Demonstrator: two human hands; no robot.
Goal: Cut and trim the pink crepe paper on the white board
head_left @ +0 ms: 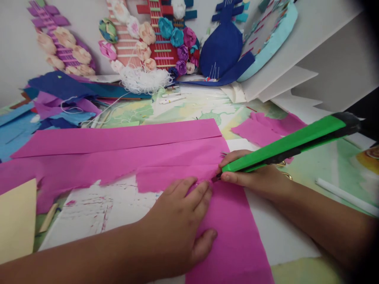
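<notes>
My right hand (251,173) is closed around a green utility knife (284,146) with a black end. The knife's tip touches magenta paper (227,232), close to the fingertips of my left hand (180,225). That left hand lies flat on the magenta paper with its thumb spread. A smaller magenta piece (171,177) lies under its fingertips. Farther back, a long magenta strip (118,138) rests on the larger sheet. Under the magenta paper is a white board (124,205) with dark and pink marks.
Decorated paper instruments with flowers (162,37) lean along the back wall. White string (145,81) is heaped before them. Blue and purple scraps (62,98) lie back left, a cream sheet (17,221) at left, a crumpled magenta scrap (266,128) and white stick (346,197) at right.
</notes>
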